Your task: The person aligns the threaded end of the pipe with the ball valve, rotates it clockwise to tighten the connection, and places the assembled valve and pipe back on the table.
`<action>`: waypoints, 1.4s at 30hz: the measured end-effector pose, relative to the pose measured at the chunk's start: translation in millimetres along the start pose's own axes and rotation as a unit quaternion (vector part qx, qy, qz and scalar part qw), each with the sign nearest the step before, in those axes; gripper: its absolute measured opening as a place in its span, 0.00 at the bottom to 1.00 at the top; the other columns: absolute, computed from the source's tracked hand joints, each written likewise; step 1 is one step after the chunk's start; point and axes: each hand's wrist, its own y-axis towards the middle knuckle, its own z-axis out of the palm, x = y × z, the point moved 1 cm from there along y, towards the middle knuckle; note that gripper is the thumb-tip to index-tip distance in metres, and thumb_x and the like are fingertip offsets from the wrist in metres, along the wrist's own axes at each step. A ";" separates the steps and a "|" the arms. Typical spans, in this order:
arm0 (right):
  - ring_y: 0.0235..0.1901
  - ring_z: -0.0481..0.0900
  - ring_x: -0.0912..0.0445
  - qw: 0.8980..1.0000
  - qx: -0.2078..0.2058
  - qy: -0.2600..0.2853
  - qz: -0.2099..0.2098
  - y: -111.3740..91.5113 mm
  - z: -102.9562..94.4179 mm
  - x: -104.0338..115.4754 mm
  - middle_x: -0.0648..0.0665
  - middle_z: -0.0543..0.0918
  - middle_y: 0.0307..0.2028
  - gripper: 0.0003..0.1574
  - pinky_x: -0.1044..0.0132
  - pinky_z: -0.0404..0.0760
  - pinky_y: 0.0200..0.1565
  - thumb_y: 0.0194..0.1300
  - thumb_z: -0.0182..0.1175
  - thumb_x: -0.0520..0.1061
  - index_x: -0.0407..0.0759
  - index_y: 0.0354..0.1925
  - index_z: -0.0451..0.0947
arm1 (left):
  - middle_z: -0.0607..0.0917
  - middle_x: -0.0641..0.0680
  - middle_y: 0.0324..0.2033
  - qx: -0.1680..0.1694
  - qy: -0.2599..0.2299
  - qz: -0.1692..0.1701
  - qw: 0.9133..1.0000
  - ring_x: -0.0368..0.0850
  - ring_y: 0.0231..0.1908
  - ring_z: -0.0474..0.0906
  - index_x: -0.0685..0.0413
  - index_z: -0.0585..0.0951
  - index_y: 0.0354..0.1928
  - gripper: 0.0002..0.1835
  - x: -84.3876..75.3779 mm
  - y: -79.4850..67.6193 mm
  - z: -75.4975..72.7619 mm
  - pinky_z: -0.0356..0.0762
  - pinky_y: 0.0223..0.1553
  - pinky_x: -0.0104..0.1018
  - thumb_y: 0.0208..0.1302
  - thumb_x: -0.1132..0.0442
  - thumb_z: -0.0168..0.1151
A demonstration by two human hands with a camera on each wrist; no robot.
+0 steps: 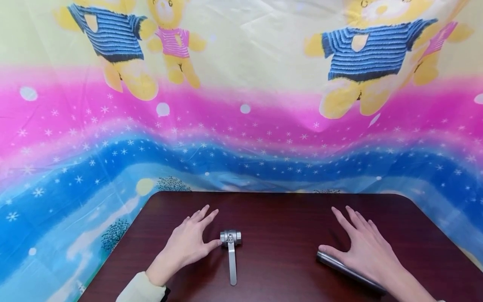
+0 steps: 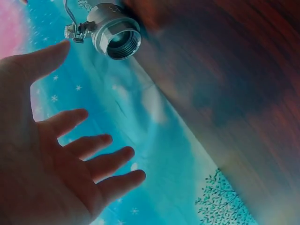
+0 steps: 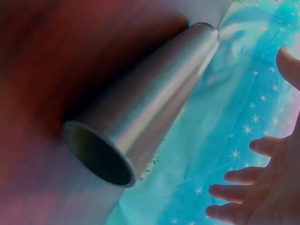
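Observation:
A steel ball valve (image 1: 230, 238) with a long flat lever handle (image 1: 232, 264) lies on the dark wooden table, its handle pointing toward the near edge. Just left of it my left hand (image 1: 186, 241) is held with fingers spread, the thumb tip close beside the valve body. In the left wrist view the valve (image 2: 117, 33) shows its threaded opening above the palm. On the right, a metal pipe (image 3: 145, 108) lies slantwise on the table, hollow at its end. My right hand (image 1: 371, 251) hovers over the pipe, fingers stretched out and holding nothing, hiding part of it.
The reddish-brown table (image 1: 275, 218) has rounded far corners. Behind and around it hangs a curtain (image 1: 241, 126) printed with bears, snowflakes and pink and blue bands, reaching down to the table's far and side edges.

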 end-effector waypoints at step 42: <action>0.39 0.81 0.68 0.923 0.256 0.270 0.097 -54.5 4.6 -93.5 0.34 0.86 0.52 0.42 0.67 0.82 0.37 0.63 0.77 0.49 0.23 0.64 0.76 | 0.82 0.63 0.63 0.136 -0.422 0.046 0.895 0.53 0.65 0.78 0.68 0.79 0.67 0.41 25.4 28.0 48.6 0.72 0.66 0.52 0.50 0.68 0.85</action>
